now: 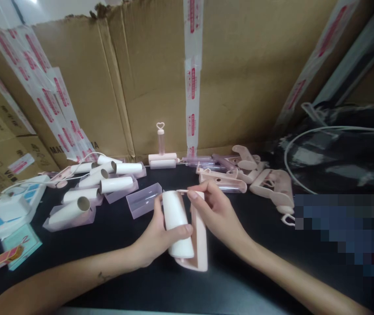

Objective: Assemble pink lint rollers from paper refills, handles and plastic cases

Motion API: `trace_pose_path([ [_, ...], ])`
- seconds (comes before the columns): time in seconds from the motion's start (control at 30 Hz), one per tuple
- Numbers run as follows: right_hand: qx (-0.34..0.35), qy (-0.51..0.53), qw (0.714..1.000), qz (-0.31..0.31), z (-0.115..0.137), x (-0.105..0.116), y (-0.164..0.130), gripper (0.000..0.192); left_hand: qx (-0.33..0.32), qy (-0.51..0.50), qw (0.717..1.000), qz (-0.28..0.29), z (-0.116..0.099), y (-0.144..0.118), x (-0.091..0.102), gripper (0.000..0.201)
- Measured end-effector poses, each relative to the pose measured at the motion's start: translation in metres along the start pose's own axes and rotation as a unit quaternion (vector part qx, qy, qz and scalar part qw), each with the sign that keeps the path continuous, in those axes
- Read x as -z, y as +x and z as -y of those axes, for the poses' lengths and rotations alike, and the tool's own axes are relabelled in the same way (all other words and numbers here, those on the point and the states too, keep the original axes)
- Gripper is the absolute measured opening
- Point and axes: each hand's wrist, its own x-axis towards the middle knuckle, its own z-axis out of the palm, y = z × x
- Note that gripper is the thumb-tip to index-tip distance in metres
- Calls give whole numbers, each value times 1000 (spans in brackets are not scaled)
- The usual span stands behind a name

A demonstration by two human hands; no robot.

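Note:
My left hand (160, 236) wraps around a white sticky roll (177, 223), thumb across its front. The roll stands nearly upright, tilted a little, against a pale pink lint-roller frame (200, 238). My right hand (214, 208) pinches the upper end of that pink frame between thumb and fingers, beside the roll's top. Whether the roll is fully seated in the frame I cannot tell. Just behind my left hand lies a translucent lilac cover (145, 200). An assembled lint roller with a heart-shaped loop (162, 157) stands at the back against the cardboard.
Several white rolls (117, 184) in lilac covers lie at left. More pink frames (274, 188) and clear purple parts are heaped at back right. A power strip (26, 205) and a teal box (22, 245) sit far left. A tall cardboard wall (154, 87) closes off the back.

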Motion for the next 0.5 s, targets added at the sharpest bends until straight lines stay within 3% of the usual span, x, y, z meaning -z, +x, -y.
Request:
trace_pose_path([
  [0.2, 2, -34, 999, 20, -2, 1, -7, 22, 13, 56, 997, 56, -2, -2, 2, 74],
  [0.37, 26, -38, 999, -8, -3, 3, -7, 19, -10, 67, 994, 81, -13, -1, 1, 85],
  [0.5, 70, -75, 994, 47, 2, 11, -1, 16, -17, 211, 974, 86, -28, 1, 10, 97],
])
